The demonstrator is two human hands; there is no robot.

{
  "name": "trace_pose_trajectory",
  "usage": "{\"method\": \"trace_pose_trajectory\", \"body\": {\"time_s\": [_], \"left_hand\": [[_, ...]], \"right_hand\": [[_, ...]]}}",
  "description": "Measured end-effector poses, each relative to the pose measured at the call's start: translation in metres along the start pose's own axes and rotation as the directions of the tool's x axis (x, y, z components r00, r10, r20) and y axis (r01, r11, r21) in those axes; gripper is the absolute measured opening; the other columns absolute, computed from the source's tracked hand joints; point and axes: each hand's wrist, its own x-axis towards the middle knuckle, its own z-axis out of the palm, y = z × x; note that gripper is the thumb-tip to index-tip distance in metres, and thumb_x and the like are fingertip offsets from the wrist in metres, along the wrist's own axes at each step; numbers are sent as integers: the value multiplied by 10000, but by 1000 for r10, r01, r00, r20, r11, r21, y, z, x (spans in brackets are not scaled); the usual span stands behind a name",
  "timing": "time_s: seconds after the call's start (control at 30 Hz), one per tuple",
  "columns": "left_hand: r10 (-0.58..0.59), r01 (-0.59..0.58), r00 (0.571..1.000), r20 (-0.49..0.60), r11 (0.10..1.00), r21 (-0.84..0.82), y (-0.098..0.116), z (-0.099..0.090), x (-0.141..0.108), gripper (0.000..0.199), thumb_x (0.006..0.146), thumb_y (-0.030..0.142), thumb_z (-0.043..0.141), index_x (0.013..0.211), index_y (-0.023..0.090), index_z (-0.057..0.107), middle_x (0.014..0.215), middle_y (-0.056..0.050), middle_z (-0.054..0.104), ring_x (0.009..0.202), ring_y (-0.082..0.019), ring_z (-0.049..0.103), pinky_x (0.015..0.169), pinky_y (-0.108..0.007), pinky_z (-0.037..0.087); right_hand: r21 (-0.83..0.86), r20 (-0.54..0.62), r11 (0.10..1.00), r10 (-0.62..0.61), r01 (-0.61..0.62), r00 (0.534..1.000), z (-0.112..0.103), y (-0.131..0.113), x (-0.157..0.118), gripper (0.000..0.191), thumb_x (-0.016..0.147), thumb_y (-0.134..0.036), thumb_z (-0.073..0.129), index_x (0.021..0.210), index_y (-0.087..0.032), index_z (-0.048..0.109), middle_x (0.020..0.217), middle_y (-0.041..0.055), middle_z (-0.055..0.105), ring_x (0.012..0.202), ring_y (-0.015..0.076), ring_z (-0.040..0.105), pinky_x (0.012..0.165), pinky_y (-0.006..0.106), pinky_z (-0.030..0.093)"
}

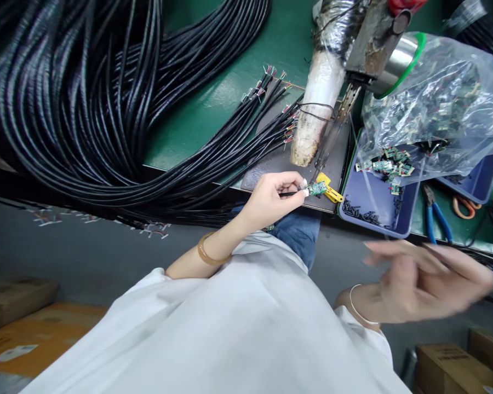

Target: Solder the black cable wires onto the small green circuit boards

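Thumb and fingers of my left hand point(277, 194) pinch the end of a black cable, where a small green circuit board point(316, 188) sticks out to the right. Just beside the board lies a yellow tool point(331, 191) at the edge of a grey mat point(267, 164). My right hand point(423, 279) is off the table edge at the right, smeared by motion; its fingers look partly spread, and whether anything is between them is unclear. A soldering iron's metal rod point(334, 131) slants down above the left hand.
Black cables point(119, 109) with stripped ends cover the left. A wrapped tube point(316, 109) hangs over the mat. At right are a blue tray point(372, 200) with boards, a plastic bag point(435, 104), blue-handled pliers point(435, 216) and orange-handled scissors point(466, 208).
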Motion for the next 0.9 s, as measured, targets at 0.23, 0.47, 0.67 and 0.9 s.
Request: {"method": "trace_pose_trajectory", "body": {"time_s": [0.23, 0.47, 0.67, 0.9], "left_hand": [[52, -61, 994, 94, 993, 97, -1, -4, -11, 35, 776, 151, 636, 746, 137, 648, 678, 13, 605, 629, -90, 535, 613, -193, 433], [109, -218, 933, 343, 929, 298, 2, -18, -31, 127, 866, 221, 651, 819, 150, 745, 792, -42, 742, 693, -134, 642, 697, -246, 481], [387, -207, 914, -124, 705, 678, -6, -42, -19, 192, 935, 259, 597, 1019, 164, 741, 1030, -100, 748, 975, -238, 662, 904, -375, 503], [354, -166, 934, -37, 524, 835, -14, -56, -5, 284, 974, 210, 467, 1085, 151, 722, 987, -111, 725, 952, -261, 646, 861, -386, 498]], "right_hand": [[114, 8, 986, -121, 119, 993, 38, 0, 7, 91, 843, -164, 720, 844, -233, 661, 803, -28, 783, 817, 209, 786, 912, 454, 641], [82, -155, 984, -146, 160, 977, 37, 12, 5, 147, 769, -165, 777, 777, -238, 650, 628, -55, 661, 521, 152, 660, 491, 308, 533], [54, -78, 969, -236, 240, 969, 37, -6, 10, 170, 789, -145, 753, 762, -252, 624, 556, -76, 579, 491, 120, 575, 470, 278, 440], [-257, 305, 921, -210, 292, 929, 14, -20, 14, 135, 900, -230, 671, 783, -226, 604, 602, -69, 583, 517, 70, 498, 569, 240, 394]]}}
